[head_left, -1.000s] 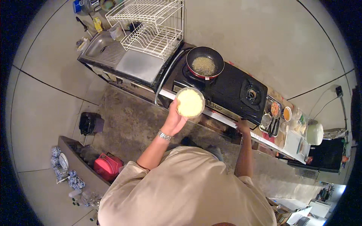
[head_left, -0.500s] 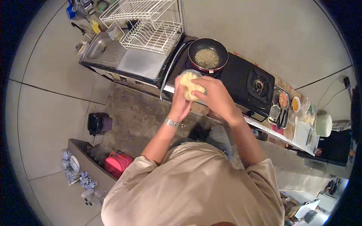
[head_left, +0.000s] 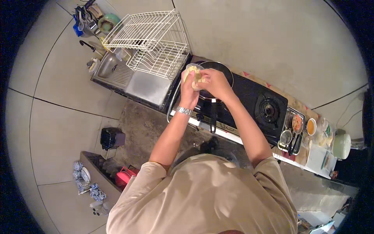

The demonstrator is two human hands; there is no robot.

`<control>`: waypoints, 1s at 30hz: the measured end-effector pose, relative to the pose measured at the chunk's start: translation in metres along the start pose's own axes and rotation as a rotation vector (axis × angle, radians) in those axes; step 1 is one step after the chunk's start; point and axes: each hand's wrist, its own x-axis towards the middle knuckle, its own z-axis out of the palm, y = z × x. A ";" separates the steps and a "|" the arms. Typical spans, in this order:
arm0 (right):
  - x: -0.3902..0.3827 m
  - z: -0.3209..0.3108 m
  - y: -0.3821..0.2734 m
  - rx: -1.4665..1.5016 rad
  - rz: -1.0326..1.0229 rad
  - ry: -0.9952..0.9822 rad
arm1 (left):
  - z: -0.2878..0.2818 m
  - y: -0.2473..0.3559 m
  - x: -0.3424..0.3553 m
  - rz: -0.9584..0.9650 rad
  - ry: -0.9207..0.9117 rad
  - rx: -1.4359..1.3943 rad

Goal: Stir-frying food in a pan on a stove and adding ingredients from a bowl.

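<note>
My left hand (head_left: 188, 90) is wrapped round a small clear plastic container (head_left: 193, 66) of pale yellow, crumbly food (head_left: 191, 71). My right hand (head_left: 215, 82) reaches in from the other side, its fingers bent together at the food; whatever they pinch is too small to make out. Both hands are over the near left part of a black frying pan (head_left: 223, 69), which sits on the left burner with its handle (head_left: 213, 121) pointing toward me. My hands and the container hide most of what is in the pan.
A black two-burner stove (head_left: 249, 91) carries the pan. Left of it are a white wire dish rack (head_left: 156, 58) and a steel sink (head_left: 108, 65). To the right, a metal tray (head_left: 297, 146) holds a bowl of red food and utensils, beside an orange-filled cup (head_left: 311, 126).
Both hands have moved farther out with the container, from the pan's near side to over it. The pan's contents, visible before, are now mostly covered. My view has shifted slightly.
</note>
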 end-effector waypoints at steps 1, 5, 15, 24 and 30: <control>0.007 -0.004 0.004 -0.054 -0.020 0.026 | 0.004 -0.002 0.006 -0.004 0.005 0.003; 0.029 -0.026 0.010 -0.047 -0.011 0.024 | 0.023 0.004 0.019 -0.141 -0.064 0.008; 0.071 -0.037 0.007 -0.169 -0.437 -0.004 | 0.002 0.036 0.058 -0.393 -0.224 0.201; 0.090 0.014 0.053 0.030 0.057 0.284 | 0.004 0.044 0.104 0.099 -0.209 0.644; 0.101 0.019 0.101 0.852 0.477 0.193 | -0.010 0.023 0.145 0.147 -0.264 1.063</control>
